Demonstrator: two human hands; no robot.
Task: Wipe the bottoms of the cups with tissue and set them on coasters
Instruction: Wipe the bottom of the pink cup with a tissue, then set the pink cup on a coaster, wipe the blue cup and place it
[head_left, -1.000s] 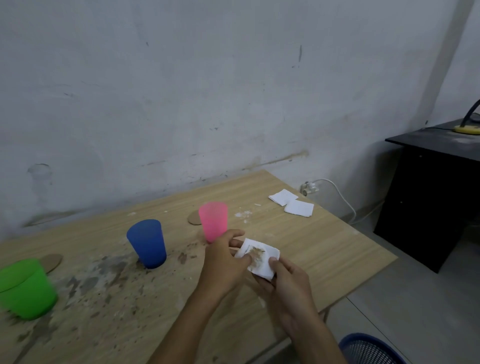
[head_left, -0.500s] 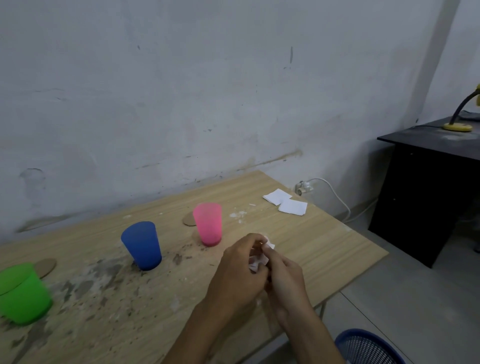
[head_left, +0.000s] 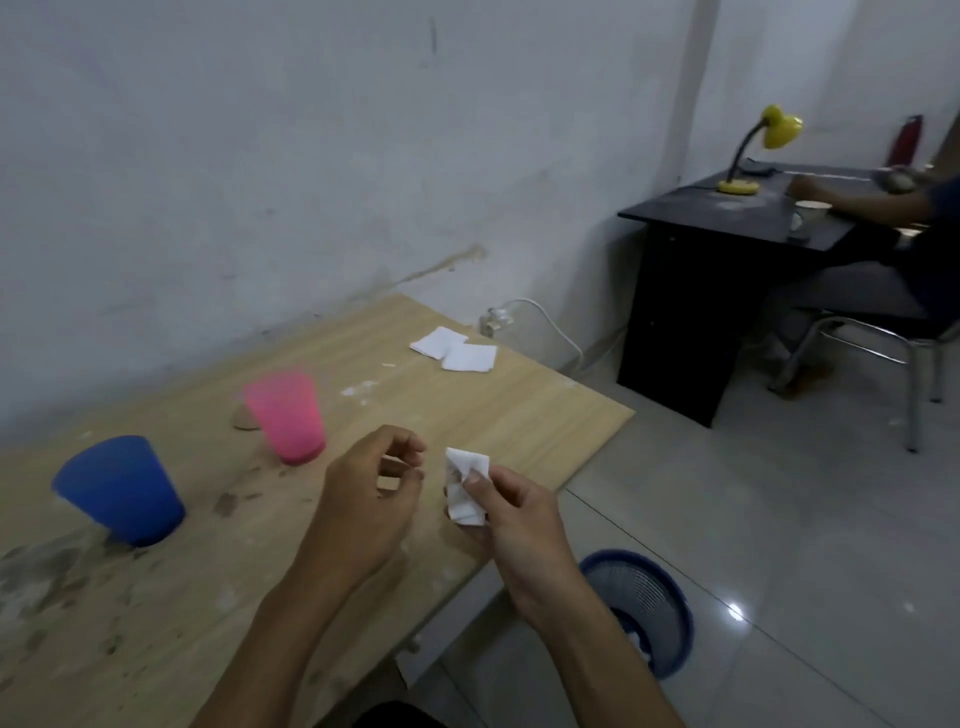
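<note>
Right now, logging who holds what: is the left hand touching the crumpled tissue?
Apart. The head view shows bare table between the left hand and the crumpled tissue, which only the right hand pinches.

2 cups (head_left: 284, 417) on table (head_left: 519, 415), tissues (head_left: 454, 351) far right, bin (head_left: 641, 608) below.

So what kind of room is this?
Probably a plain workroom or small office, not a kitchen. There is a bare wooden table against a scuffed wall, a black desk with a yellow lamp where another person sits, and a blue bin on the tiled floor.
</note>
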